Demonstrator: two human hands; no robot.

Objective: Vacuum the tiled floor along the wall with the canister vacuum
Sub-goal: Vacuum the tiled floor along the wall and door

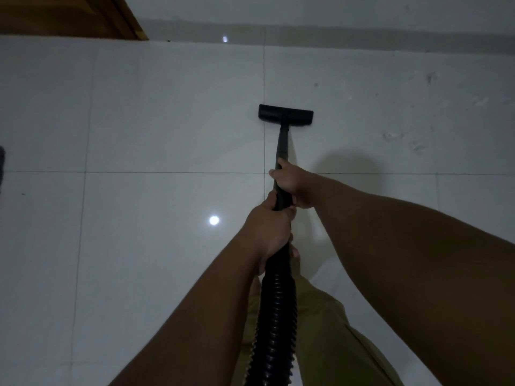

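Both hands grip the black vacuum wand (282, 151), which runs from the middle of the frame up to the flat floor nozzle (286, 113) a little above the centre. The right hand (292, 185) is the farther one; its fingers (274, 174) are clenched around the stiff tube. The left hand (269, 229) sits just below it, almost touching, and its fingers are also wrapped tight, at the place where the tube meets the ribbed hose (274, 316). The hose goes down to the bottom of the frame, in front of olive trousers (328, 330); the canister itself is not in view. The nozzle lies flat on the glossy white tiled floor (167, 121), across a grout line, and it is near the wall (362, 12) at the top of the frame but well apart from the grey strip at its foot. A wooden door frame (83, 15) shows in the upper left. I judge that the wand is light and rigid, so it follows the hands directly, while the hose is soft and bends, and may pull back a little when the canister drags behind. The tiles look smooth, so the nozzle should glide easily and can slip sideways if it is pushed at an angle. Two hands on the tube, one ahead and one at the hose joint, seems a good hold for steering. Some faint marks are visible on the floor at the right (401, 137), and the band beside the wall seems not yet reached.
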